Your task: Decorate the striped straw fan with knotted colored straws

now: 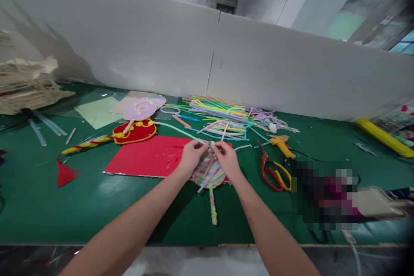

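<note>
A round fan-shaped craft piece (209,175) wound from pastel pipe cleaners lies on the green table (48,207), its twisted handle pointing toward me. My left hand (191,156) pinches a long pale green pipe cleaner (176,129) at the piece's top edge. My right hand (226,157) pinches the same spot from the right. The pipe cleaner trails away to the upper left. Both hands rest over a red sheet (145,157).
A heap of coloured pipe cleaners (223,116) lies behind the hands. Red-and-yellow scissors (273,172) and a yellow glue gun (283,144) sit to the right. A red and yellow fan piece (134,131) with a tassel (66,172) lies left. A white partition (194,47) backs the table.
</note>
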A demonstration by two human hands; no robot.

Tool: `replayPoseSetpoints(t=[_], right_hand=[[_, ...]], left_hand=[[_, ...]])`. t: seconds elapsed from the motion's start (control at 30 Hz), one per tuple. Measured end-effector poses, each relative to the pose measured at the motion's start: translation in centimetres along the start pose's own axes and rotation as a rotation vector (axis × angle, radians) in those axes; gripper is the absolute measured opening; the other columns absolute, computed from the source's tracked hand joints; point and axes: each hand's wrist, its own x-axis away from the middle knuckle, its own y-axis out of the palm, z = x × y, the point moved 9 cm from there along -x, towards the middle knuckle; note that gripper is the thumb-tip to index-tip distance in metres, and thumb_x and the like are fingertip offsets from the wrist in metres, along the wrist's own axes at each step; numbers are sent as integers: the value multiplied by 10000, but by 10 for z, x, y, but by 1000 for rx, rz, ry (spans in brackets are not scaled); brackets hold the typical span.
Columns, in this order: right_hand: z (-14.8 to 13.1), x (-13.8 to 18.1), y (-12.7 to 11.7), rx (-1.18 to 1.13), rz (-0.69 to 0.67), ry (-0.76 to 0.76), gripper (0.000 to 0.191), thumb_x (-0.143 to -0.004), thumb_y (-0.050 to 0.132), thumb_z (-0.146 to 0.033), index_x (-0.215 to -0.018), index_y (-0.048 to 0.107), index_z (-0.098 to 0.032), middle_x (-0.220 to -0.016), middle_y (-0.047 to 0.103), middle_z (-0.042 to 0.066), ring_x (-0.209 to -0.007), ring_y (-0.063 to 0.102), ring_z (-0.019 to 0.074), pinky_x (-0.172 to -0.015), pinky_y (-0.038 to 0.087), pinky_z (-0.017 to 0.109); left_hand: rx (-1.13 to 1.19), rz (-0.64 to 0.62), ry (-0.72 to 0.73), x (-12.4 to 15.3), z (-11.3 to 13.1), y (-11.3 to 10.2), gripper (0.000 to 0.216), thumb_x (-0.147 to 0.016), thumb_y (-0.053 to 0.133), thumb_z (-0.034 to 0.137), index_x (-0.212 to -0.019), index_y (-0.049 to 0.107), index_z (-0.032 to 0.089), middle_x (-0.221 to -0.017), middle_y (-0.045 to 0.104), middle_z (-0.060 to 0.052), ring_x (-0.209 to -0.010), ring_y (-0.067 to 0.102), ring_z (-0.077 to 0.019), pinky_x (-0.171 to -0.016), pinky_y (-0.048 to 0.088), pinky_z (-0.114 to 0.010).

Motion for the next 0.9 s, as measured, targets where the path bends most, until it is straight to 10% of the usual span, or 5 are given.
replayPoseSetpoints(t=[0.5, 0.9], right_hand=[[0, -4, -4, -36, -48, -30, 221, -787, 483, -383, -725, 565, -187, -623, 545, -8, -598, 514, 137, -591, 412, 251], [21, -8, -33, 59, 116, 83, 297, -750, 505, -453, -795, 630, -188, -735, 660, 43, -723, 597, 202, -696, 442, 315]], left_hand=[[-25, -128, 94, 0, 14, 7, 267, -649, 613, 370, -765, 623, 130, -707, 646, -33, -672, 596, -156, -629, 463, -250], [-415, -47, 139, -31, -1, -34, 322, -607, 624, 329, -876, 563, 163, -678, 615, -14, -608, 583, -151, -505, 402, -217]])
